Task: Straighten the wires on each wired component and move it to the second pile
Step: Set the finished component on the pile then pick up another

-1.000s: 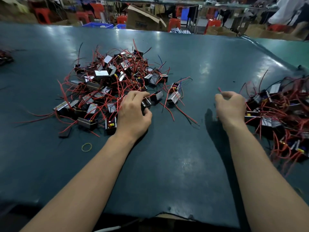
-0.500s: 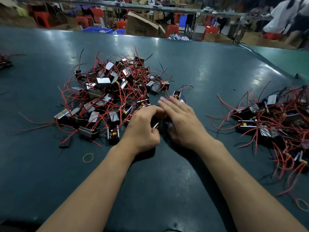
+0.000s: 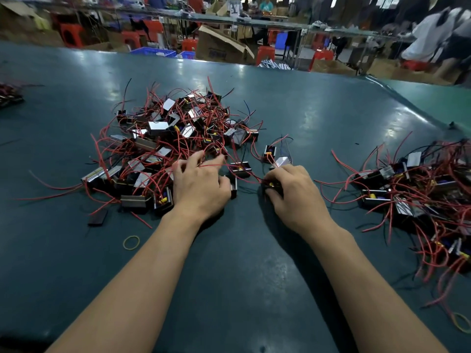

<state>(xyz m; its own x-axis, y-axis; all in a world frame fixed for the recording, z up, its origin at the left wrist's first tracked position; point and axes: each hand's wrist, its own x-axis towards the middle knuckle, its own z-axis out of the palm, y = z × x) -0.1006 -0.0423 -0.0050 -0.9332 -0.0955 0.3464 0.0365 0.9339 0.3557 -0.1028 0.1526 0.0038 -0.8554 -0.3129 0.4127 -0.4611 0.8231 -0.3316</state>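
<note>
A tangled pile of small black components with red wires (image 3: pixel 163 146) lies left of centre on the dark green table (image 3: pixel 229 276). The second pile (image 3: pixel 418 192) lies at the right. My right hand (image 3: pixel 290 194) grips a black component (image 3: pixel 271 186) between the two piles. A red wire (image 3: pixel 237 166) runs taut from that component to my left hand (image 3: pixel 198 184), whose fingertips pinch it at the first pile's near edge. Another black component (image 3: pixel 233 186) sits against my left thumb.
Loose components (image 3: pixel 270 154) lie just beyond my hands. A rubber band (image 3: pixel 131 242) and a flat black piece (image 3: pixel 98 217) lie near left; another band (image 3: pixel 462 324) near right. Boxes, red stools and people fill the background past the table's far edge.
My right hand came from the second pile to meet my left at the first pile. The hands have now parted, the right gripping a component and the left drawing its red wire out leftward.
</note>
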